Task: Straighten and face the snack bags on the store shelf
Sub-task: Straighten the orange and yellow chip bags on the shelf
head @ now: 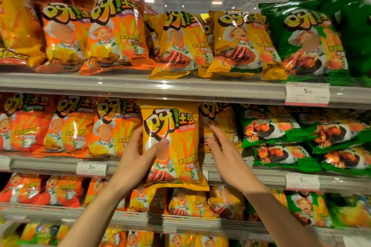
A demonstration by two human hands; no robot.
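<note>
On the middle shelf (261, 176), a yellow bag (172, 146) stood upright and faced you, its bottom hanging over the shelf's front edge. Your left hand (136, 158) grasped the bag's left side, thumb across the front and fingers curled behind. Your right hand (222, 146) was released, fingers straight, just beside the bag's right edge; whether it touched the bag you could not tell. Orange bags (76, 126) stood to the left, green bags (301, 136) lay tilted and piled to the right. A price tag (91, 167) sat on the shelf edge near your left wrist
</note>
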